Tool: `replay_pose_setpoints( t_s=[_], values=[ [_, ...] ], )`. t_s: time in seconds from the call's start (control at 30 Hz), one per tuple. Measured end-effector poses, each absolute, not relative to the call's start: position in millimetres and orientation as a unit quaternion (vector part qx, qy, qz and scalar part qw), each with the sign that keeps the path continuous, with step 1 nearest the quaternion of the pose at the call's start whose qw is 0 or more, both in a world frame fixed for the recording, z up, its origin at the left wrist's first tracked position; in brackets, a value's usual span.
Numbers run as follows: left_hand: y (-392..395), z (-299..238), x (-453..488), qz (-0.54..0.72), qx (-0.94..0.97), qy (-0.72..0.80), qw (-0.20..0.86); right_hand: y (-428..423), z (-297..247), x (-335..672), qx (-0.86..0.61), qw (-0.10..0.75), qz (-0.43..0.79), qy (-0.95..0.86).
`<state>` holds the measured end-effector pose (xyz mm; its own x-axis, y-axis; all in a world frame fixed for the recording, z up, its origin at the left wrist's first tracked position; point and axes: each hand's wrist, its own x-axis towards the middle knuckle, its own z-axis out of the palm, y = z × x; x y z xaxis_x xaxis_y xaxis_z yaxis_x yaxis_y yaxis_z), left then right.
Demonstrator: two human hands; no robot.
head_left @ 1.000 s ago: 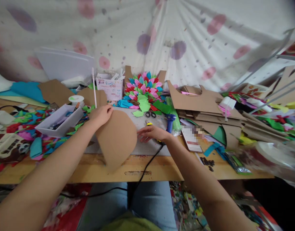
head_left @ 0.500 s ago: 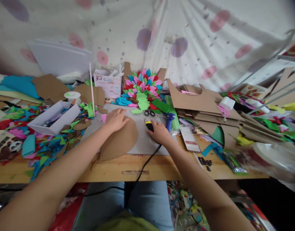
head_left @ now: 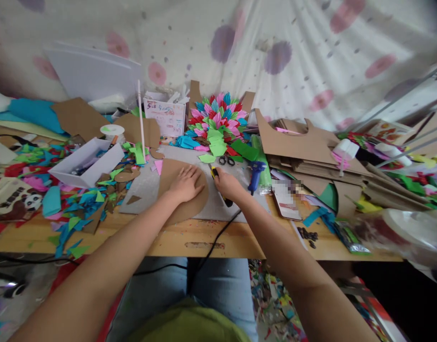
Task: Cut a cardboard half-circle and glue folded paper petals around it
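Observation:
My left hand [head_left: 185,184] lies flat with its fingers spread on a piece of brown cardboard [head_left: 168,172] with a rounded right edge. Under the cardboard is a grey work board [head_left: 147,190]. In my right hand [head_left: 229,186], fingers closed around it, is a yellow and black utility knife [head_left: 214,173]. Its tip points away from me, just right of the cardboard's edge. Black-handled scissors [head_left: 227,161] rest beyond the knife. To the right of that hand stands a blue glue gun [head_left: 256,176].
A paper flower cluster [head_left: 220,114] stands at the back. On the left are a white box [head_left: 86,164] and many paper scraps [head_left: 86,199]. Stacked cardboard [head_left: 296,142], a phone [head_left: 287,204] and a plastic-wrapped roll [head_left: 407,232] lie right. A black cord [head_left: 218,236] crosses the front edge.
The view has shifted slightly. My left hand has spread farther over the cardboard, toward its rounded edge, and the cardboard has turned a little. The knife now points more forward in my right hand.

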<state>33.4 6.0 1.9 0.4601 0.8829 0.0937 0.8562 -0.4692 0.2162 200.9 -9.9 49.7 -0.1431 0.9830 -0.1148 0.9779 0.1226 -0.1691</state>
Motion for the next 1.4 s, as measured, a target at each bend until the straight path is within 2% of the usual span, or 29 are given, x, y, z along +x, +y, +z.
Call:
replay_pose_setpoints(
  t_s=[0.4,1.07,1.4],
  values=[
    [3.1,2.2,34.5,0.092,0.849,0.516,0.065,-8.0,57.1,186.2,-0.609,-0.075,0.067,-0.787],
    [5.5,3.7,35.4,0.073,0.851,0.516,0.070,-15.5,62.5,187.7,-0.570,-0.126,0.001,-0.812],
    [6.1,6.8,35.5,0.063,0.849,0.518,0.085,-26.2,63.9,183.3,-0.575,-0.131,0.012,-0.808]
  ],
)
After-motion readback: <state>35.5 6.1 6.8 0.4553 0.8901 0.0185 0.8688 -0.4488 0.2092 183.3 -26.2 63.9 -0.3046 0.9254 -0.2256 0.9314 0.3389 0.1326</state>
